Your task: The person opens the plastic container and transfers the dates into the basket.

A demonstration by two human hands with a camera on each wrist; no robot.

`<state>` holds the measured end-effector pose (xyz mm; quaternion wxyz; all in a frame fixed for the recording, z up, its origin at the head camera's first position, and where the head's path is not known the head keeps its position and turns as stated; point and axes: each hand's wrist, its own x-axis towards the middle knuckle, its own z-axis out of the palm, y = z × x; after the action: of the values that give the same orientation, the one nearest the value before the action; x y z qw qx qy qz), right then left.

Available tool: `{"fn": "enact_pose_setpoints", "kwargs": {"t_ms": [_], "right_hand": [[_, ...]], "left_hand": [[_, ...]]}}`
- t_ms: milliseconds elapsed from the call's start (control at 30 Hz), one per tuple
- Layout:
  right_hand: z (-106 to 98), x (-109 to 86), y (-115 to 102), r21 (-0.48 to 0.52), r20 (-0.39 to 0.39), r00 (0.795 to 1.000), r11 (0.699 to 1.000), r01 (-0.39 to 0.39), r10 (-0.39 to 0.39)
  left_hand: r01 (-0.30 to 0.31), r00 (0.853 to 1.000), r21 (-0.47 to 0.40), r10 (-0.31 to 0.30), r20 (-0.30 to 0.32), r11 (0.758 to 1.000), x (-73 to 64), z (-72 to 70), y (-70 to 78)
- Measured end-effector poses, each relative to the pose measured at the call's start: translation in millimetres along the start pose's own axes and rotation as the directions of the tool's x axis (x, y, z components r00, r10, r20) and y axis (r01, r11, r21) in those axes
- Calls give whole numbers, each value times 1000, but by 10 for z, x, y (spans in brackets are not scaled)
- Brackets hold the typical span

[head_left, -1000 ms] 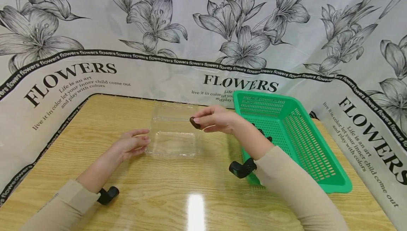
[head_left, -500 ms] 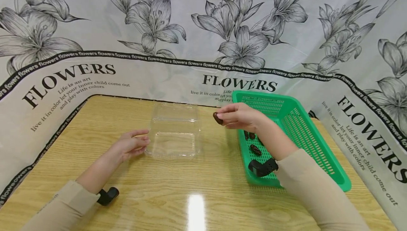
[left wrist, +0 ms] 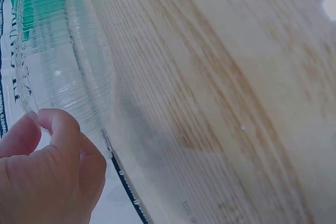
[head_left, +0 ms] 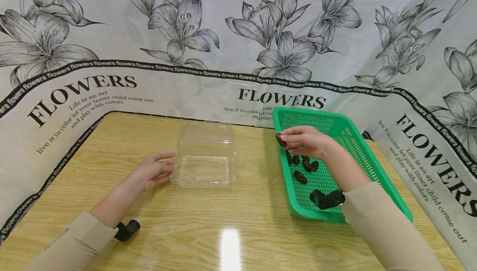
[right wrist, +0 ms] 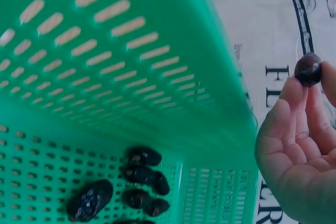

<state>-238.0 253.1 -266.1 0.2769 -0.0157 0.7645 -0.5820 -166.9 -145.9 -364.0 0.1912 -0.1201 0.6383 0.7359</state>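
Note:
My right hand (head_left: pixel 311 141) pinches a dark brown date (head_left: pixel 280 140) between thumb and fingertips, above the left rim of the green basket (head_left: pixel 391 188). In the right wrist view that date (right wrist: pixel 308 70) shows its rounded, glossy end. Several more wrinkled dates (head_left: pixel 300 177) lie on the basket floor beneath the hand. On the left, my left hand (head_left: pixel 154 170) is at the side of a clear plastic clamshell container (head_left: pixel 206 169), its lid folded back. The left wrist view shows thumb and forefinger pinching the container's edge (left wrist: pixel 32 106). No date is visible inside the container.
A wooden table (head_left: pixel 193 229) carries both containers, with a stretch of bare wood between them. Behind and to the right hangs a white flower-printed cloth (head_left: pixel 208 93). Black camera mounts (head_left: pixel 326 199) project from both wrists.
My right hand has carried the date rightward from over the clear container to the basket's left rim, uncovering dates in the basket. The left hand and the clear container have stayed put.

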Motion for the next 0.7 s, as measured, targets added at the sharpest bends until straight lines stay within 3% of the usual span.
{"fn": "enact_pose_setpoints", "kwargs": {"t_ms": [700], "right_hand": [[-529, 67, 319, 96, -153, 983, 992, -83, 97]], "left_hand": [[-4, 1000, 5, 4, -7, 1000, 1, -15, 1]]}}
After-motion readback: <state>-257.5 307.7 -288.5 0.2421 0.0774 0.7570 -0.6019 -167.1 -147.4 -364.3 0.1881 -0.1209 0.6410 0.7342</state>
